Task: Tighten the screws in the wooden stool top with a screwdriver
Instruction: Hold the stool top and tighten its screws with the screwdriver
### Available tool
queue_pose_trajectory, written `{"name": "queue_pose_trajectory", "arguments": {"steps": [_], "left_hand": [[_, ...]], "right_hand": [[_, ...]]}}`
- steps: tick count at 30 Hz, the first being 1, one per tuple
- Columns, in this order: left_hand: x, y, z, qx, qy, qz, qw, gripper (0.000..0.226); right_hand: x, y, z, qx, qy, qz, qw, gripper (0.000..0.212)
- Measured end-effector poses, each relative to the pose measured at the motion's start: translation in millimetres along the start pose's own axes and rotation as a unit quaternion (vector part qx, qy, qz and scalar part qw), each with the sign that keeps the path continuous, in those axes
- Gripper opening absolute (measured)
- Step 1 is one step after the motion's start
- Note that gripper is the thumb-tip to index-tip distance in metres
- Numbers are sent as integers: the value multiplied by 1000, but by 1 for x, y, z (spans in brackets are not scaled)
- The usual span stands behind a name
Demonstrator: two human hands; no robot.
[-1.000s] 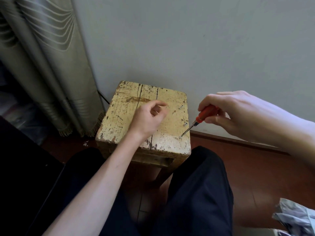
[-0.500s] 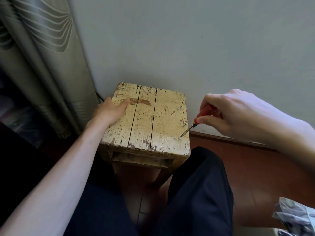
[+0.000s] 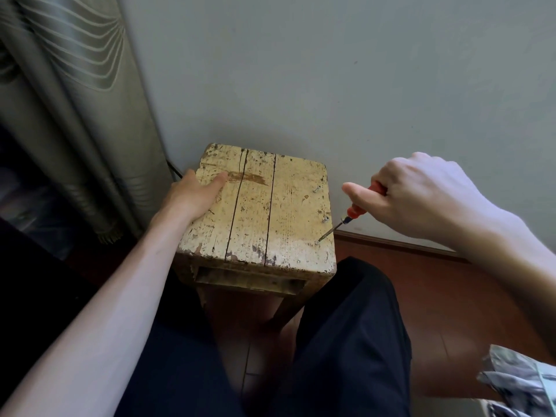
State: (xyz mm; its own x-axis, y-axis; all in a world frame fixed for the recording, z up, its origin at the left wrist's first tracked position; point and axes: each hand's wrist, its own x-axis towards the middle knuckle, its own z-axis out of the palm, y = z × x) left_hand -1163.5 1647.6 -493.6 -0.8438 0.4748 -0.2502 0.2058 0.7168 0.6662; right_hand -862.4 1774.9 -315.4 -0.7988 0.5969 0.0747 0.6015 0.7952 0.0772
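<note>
Nearest are the person's dark-trousered knees (image 3: 346, 341), set either side of the stool (image 3: 255, 224). A crumpled silvery wrapper (image 3: 517, 383) lies on the floor (image 3: 451, 296) at the far right.

The stool stands between the knees, its back against the wall. Its top is worn, chipped planks with dark cracks running front to back.

Near the top's front right corner sits a screw (image 3: 318, 242), and the screwdriver (image 3: 355, 209) tip rests on it. The shaft leans well over to the right instead of standing upright.

The right hand (image 3: 421, 200) has its fingers curled round the red handle, with the thumb stretched out towards the stool. Across the top, the left hand (image 3: 195, 194) clasps the left edge. Its thumb lies flat on the wood and its fingers are hidden down the side.

Farther along the right edge, two more screws (image 3: 325, 219) stand proud, so I judge the work barely begun.

The main risk, as I see it, is that lean. Turning force on a tilted shaft may make the tip ride out of the head. It could then chew the slot or skid across the paint. All three screws also sit close to the edge of old, cracked wood, so hard driving might split it. If the left hand slackens, the stool could twist under the push.

Beyond hang a curtain (image 3: 75, 115) and the bare wall (image 3: 331, 70).
</note>
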Motion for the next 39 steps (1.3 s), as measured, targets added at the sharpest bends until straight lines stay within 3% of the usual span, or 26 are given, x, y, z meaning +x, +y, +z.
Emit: {"name": "queue_pose_trajectory", "arguments": {"steps": [3, 9, 12, 24, 32, 39], "left_hand": [[1, 0, 0, -8, -2, 0, 1000, 109], [2, -1, 1, -13, -3, 2, 1000, 109], [2, -2, 2, -15, -6, 2, 1000, 109], [4, -2, 2, -25, -1, 1, 1000, 112], [6, -5, 1, -32, -7, -3, 999, 113], [4, -4, 2, -27, -8, -2, 1000, 112]], "right_hand": [[-2, 1, 2, -45, 4, -10, 999, 69], [-8, 7, -5, 62, -82, -135, 986, 29], [-3, 10, -5, 48, -87, -177, 979, 19], [10, 16, -8, 4, -65, -187, 980, 10], [10, 2, -3, -17, -32, -151, 988, 47], [5, -7, -6, -65, -58, -20, 996, 63]]}}
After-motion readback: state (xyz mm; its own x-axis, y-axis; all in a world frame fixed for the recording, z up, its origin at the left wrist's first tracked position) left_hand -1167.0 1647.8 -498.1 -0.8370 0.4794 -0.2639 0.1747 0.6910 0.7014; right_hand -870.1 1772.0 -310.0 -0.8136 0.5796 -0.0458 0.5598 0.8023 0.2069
